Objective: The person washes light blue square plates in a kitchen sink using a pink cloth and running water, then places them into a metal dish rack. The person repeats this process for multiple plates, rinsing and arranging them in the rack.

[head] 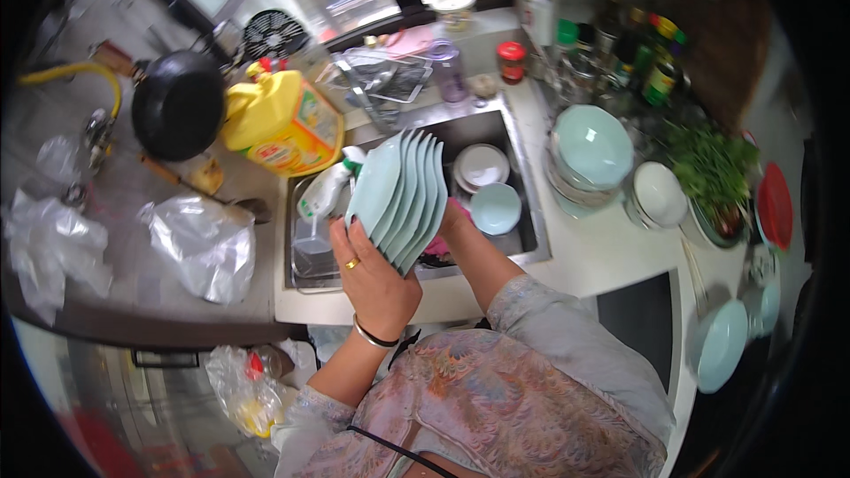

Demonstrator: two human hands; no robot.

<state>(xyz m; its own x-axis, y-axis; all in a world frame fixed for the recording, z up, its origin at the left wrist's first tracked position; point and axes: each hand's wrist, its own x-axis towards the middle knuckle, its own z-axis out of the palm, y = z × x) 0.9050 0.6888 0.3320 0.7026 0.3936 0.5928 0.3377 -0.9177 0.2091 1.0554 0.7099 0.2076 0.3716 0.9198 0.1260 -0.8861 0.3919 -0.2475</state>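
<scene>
A stack of several pale blue-green dishes [398,196] with wavy rims is tipped on edge above the sink [541,249]. My left hand [375,282], wearing a ring, grips its near left side. My right hand [453,218] reaches to the stack's right side, where the dishes hide its fingers. Beneath, the right basin holds small white dishes [481,167], a pale blue-green bowl [496,208] and a partly covered pink cloth [437,247]. A white spray bottle [325,192] and a clear plastic container [312,239] lie in the left basin.
Left of the sink stand a yellow oil jug [285,123] and a black wok [178,105], with a clear plastic bag [202,245] nearer. Stacked bowls [593,146], white bowls [659,194] and leafy greens [710,162] occupy the right counter. A purple-tinted bottle [447,73] stands behind the sink.
</scene>
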